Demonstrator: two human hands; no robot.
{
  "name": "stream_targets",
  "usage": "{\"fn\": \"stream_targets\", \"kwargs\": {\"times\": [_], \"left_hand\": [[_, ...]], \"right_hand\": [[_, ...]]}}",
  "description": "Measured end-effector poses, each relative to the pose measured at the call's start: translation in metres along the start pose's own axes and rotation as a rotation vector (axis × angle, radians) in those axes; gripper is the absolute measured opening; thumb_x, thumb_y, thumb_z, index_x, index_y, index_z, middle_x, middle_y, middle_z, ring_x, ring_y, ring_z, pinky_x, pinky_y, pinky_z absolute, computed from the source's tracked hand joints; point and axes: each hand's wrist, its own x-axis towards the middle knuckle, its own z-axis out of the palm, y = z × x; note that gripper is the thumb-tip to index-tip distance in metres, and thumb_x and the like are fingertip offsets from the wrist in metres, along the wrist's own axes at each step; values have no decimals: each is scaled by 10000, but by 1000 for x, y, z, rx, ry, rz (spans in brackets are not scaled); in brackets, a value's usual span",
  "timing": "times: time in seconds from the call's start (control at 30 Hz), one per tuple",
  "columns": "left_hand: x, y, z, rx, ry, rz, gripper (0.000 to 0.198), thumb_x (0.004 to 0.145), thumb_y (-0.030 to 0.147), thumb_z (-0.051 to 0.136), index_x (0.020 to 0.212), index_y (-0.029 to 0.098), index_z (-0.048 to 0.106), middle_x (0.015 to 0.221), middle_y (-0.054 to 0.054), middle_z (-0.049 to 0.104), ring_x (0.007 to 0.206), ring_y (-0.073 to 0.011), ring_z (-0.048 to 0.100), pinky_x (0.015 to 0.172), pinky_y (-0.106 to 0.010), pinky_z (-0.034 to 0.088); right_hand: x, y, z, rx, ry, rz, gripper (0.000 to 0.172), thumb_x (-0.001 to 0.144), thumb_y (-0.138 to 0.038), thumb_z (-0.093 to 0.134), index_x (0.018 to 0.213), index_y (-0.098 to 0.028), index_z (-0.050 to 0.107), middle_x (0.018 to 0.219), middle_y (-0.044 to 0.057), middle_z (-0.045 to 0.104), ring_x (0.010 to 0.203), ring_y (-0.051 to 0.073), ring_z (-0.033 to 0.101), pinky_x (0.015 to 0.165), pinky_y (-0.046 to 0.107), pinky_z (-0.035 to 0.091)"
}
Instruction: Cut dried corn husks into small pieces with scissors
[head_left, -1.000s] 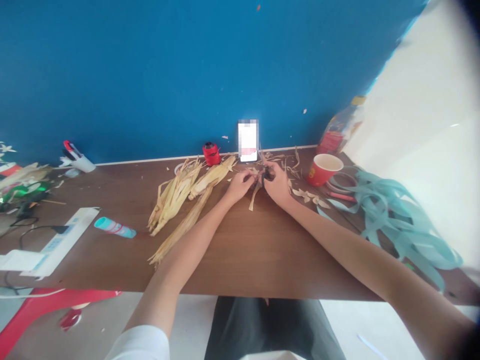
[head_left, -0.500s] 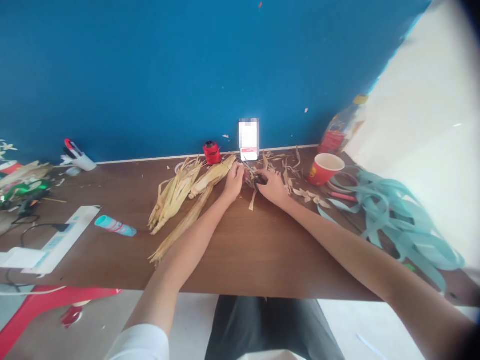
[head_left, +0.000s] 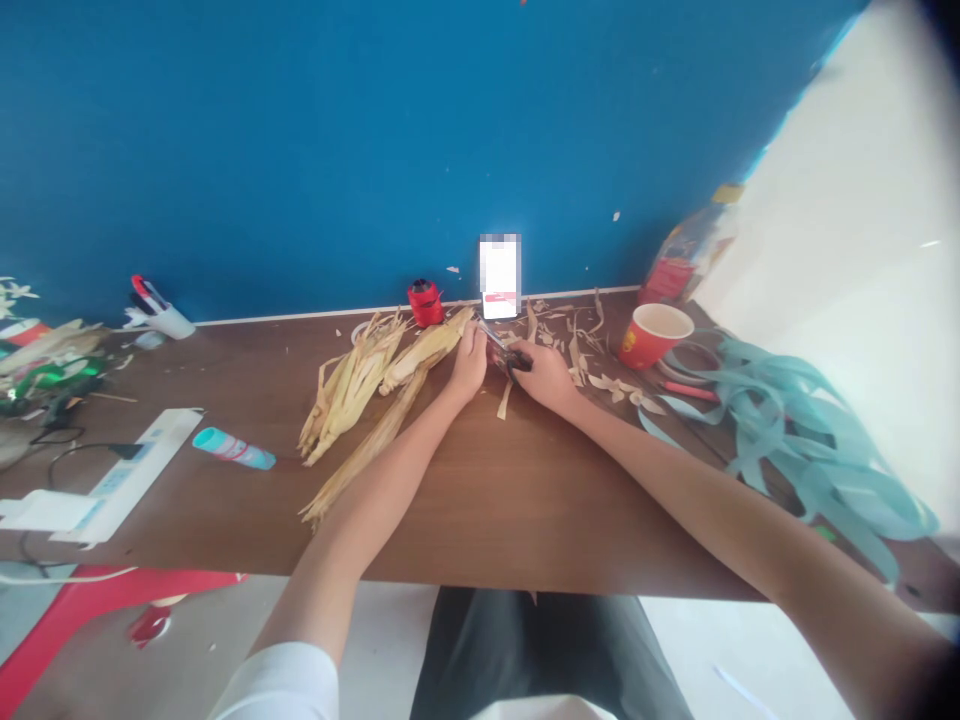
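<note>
My right hand (head_left: 546,374) is closed round the dark handles of a pair of scissors (head_left: 495,338), whose metal blades point up and left toward my other hand. My left hand (head_left: 470,362) has its fingers pinched together close to the blades. Whatever lies between those fingers is too small to make out. Just left of it, pale dried corn husks (head_left: 352,385) lie in bundles on the brown table (head_left: 480,500). Cut husk scraps (head_left: 577,350) are scattered behind and right of the scissors.
A phone (head_left: 500,277) leans against the blue wall behind my hands, with a red spool (head_left: 426,303) left of it. Rightward stand a red paper cup (head_left: 651,336), a bottle (head_left: 686,255) and tangled teal ribbon (head_left: 795,420). A blue tube (head_left: 234,449) and a power strip (head_left: 124,480) lie left.
The scissors have turned slightly, and their blades now show more clearly beside my left fingers. Both hands stay in nearly the same place; the whole view has shifted a little.
</note>
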Motion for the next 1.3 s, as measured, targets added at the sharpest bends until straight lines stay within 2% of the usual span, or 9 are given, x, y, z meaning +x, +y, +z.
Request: {"fn": "stream_targets", "kwargs": {"times": [0.47,0.77,0.9,1.03,1.17,1.3], "left_hand": [[-3,9,2,83,17,-9,312,968,482,426,812,212,414,659,23,492,554,-100,507,580,-257,435],[0,10,-4,96,6,41,252,930,344,512,741,210,414,632,27,469,565,-105,474,587,-250,387],[-1,11,-6,147,12,78,245,930,295,478,708,204,426,626,26,463,573,-108,468,596,-250,382],[-1,11,-5,126,4,70,259,941,307,445,706,199,424,660,22,485,572,-100,466,601,-248,400],[0,12,-4,26,7,8,248,948,337,438,743,199,419,711,13,493,552,-89,469,552,-241,398],[0,13,-3,-31,-3,-30,230,942,302,422,735,203,400,667,13,456,562,-102,468,535,-239,404]], "right_hand": [[1,3,3,-44,15,-1,338,738,-162,577,1022,-266,727,858,6,742,812,210,671,728,276,464],[0,1,-2,-70,-19,-11,310,747,-160,565,969,-264,754,794,16,734,751,215,661,673,275,445],[0,3,-2,-81,7,12,278,739,-178,572,931,-252,758,780,26,733,763,227,663,660,279,437],[1,5,-2,7,19,4,252,732,-177,558,882,-226,754,719,14,711,710,204,641,635,267,426],[3,7,1,152,68,7,302,712,-181,568,950,-201,753,793,9,729,707,180,630,651,258,439],[3,5,2,177,28,8,302,722,-225,584,967,-197,758,746,0,712,674,167,605,634,253,435]]}}
